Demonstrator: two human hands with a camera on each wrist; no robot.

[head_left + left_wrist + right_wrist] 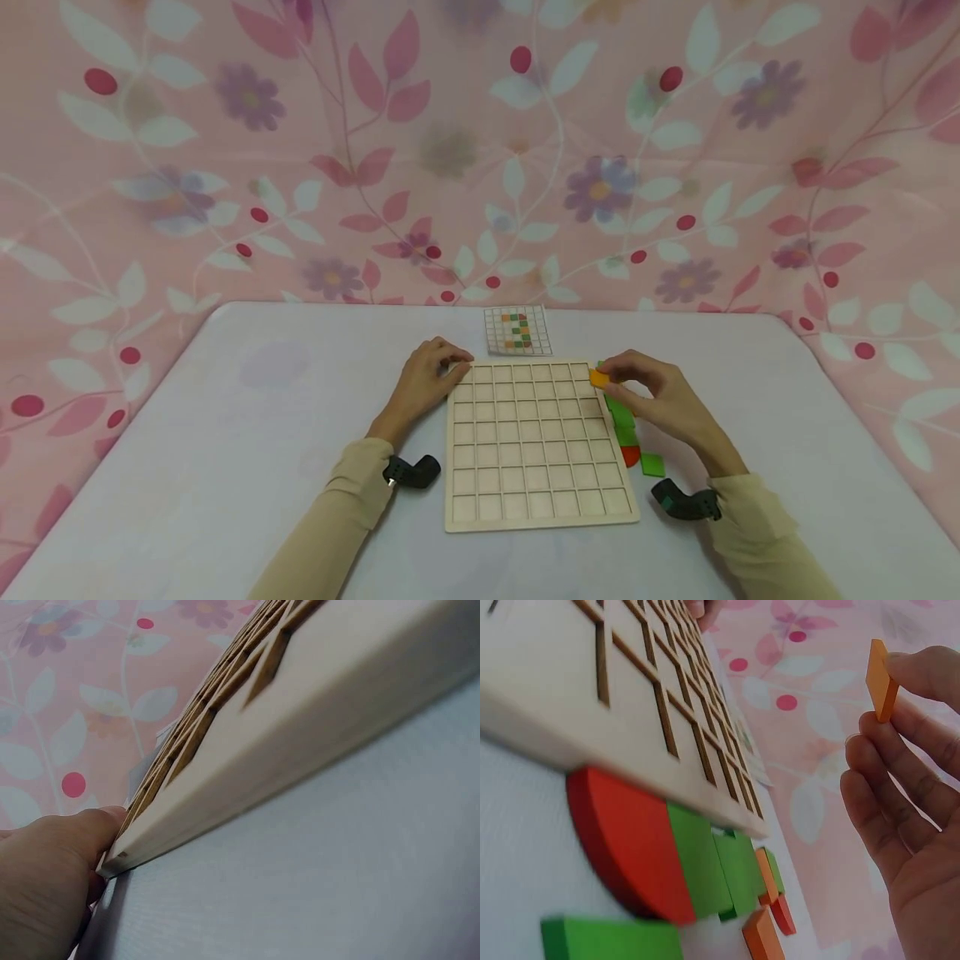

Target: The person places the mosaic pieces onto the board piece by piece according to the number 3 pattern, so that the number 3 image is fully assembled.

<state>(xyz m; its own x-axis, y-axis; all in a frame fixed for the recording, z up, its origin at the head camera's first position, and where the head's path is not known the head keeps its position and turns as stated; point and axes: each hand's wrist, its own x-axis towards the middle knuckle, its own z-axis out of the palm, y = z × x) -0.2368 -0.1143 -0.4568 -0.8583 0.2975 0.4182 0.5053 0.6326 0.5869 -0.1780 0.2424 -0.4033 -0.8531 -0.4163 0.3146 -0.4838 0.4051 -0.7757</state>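
Observation:
A pale wooden grid board [540,527] lies flat on the table, its square cells bare. My left hand [426,379] holds the board's far left corner; in the left wrist view the thumb side lies against the corner, and some fingers are hidden. Over the far right corner, my right hand [663,400] pinches a thin orange square tile [883,682] between thumb and fingertips, raised above the board. Green tiles [622,417] and a red rounded piece [626,840] lie along the board's right edge, partly under the right hand in the head view.
A small printed card [517,331] with a coloured grid pattern lies behind the board. One green tile [652,465] sits apart, nearer the right wrist. Further orange pieces [763,936] lie among the others. A pink floral cloth [480,167] hangs behind the white table [225,467].

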